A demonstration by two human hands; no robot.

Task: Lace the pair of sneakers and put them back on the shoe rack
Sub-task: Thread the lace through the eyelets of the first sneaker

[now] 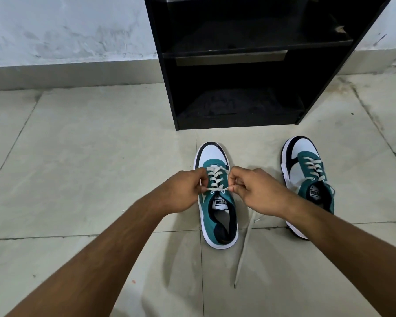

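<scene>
Two teal, white and navy sneakers stand on the tiled floor, toes pointing at the black shoe rack. The left sneaker lies between my hands. My left hand pinches its off-white lace at the left top eyelet. My right hand pinches the lace at the right top eyelet, and a long loose lace end trails from under it toward me. The right sneaker stands apart to the right, laced, with my right forearm over its heel.
The shoe rack has two open shelves, a dark crumpled thing on the lower one. A white wall with a grey skirting runs behind. Pale floor tiles spread left and toward me.
</scene>
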